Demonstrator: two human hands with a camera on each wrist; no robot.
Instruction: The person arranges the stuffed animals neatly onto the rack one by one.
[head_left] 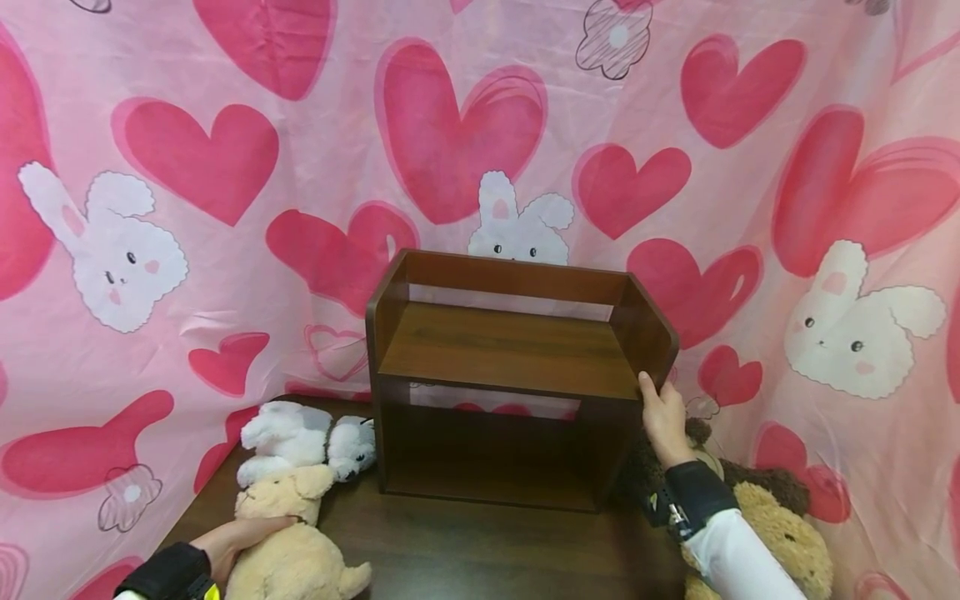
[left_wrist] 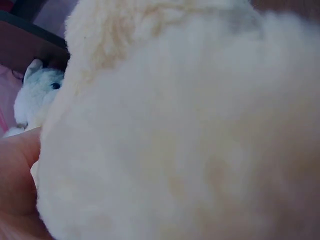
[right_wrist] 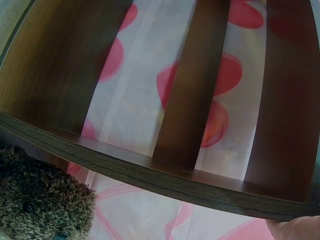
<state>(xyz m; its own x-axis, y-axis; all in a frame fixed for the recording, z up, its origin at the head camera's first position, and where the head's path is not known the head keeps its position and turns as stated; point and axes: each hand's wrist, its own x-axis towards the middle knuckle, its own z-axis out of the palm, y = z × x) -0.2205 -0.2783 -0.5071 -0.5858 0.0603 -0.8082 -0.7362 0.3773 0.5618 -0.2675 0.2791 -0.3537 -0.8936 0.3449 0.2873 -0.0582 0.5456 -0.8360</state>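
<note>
At the lower left of the head view, my left hand point(head_left: 238, 542) grips a cream plush animal point(head_left: 288, 567) around its neck. Its pale fur point(left_wrist: 165, 135) fills most of the left wrist view, blurred, with part of the hand at the left edge. My right hand point(head_left: 665, 419) holds the front edge of the right side panel of a dark brown wooden shelf point(head_left: 502, 346). In the right wrist view, only a bit of that hand point(right_wrist: 299, 229) shows at the panel's edge. The shelf has two levels and an open back, and both levels are bare.
A white plush dog point(head_left: 296, 442) lies left of the shelf. On the right, a dark brown plush point(head_left: 776, 486) and a curly tan plush point(head_left: 787, 537) sit partly behind my right arm. The brown tabletop point(head_left: 465, 550) carries the shelf. A pink heart-patterned cloth point(head_left: 322, 150) hangs around.
</note>
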